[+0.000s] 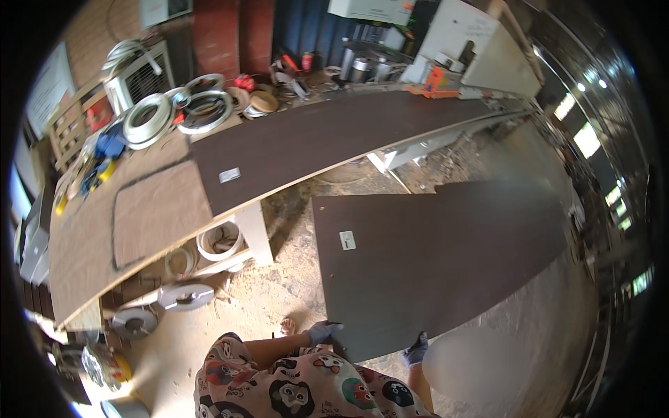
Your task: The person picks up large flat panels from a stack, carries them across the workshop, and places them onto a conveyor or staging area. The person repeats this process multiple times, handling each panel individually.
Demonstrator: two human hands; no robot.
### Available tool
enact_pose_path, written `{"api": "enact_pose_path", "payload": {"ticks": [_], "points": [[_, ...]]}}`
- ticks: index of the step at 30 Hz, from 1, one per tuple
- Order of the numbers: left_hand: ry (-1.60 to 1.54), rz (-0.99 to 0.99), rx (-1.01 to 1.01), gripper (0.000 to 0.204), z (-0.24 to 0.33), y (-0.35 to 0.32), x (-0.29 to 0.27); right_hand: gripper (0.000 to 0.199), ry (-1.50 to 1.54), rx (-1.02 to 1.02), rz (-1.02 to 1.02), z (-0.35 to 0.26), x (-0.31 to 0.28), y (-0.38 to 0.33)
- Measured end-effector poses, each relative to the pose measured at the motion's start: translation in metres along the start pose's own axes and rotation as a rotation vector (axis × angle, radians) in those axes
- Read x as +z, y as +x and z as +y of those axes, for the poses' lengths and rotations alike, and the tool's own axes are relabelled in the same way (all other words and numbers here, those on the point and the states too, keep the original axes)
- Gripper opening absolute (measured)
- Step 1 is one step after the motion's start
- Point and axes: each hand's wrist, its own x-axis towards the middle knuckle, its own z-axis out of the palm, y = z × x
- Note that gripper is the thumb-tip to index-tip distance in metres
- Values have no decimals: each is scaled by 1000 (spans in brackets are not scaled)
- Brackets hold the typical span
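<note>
Long bench (139,209) carries a dark board (327,132), tape coils (150,118) and blue cloth (109,145); sawdust floor (293,272) bears more coils (185,295).

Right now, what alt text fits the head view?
Both gloved hands, left hand and right hand, grip the near edge of a large dark brown board above a sawdust-strewn floor; another dark panel lies on the workbench behind.

The dark board (439,258) blurs at its far end, its near edge hiding both palms.
</note>
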Motion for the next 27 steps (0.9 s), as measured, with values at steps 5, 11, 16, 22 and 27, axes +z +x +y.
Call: {"api": "enact_pose_path", "payload": {"ticks": [5, 11, 16, 22, 27], "points": [[-69, 43, 80, 43, -36, -3, 12, 53, 102, -42, -31, -49, -52, 57], [-190, 148, 147, 43, -41, -20, 29, 59, 145, 7, -16, -68, -38, 69], [-250, 207, 237, 42, -45, -21, 40, 64, 178, 44, -28, -72, -18, 58], [-203, 238, 296, 37, -30, -54, 64, 68, 184, 28, -58, -85, 6, 22], [-148, 284, 284, 36, -3, -132, 64, 56, 64, 93, -54, -78, 33, -36]]}}
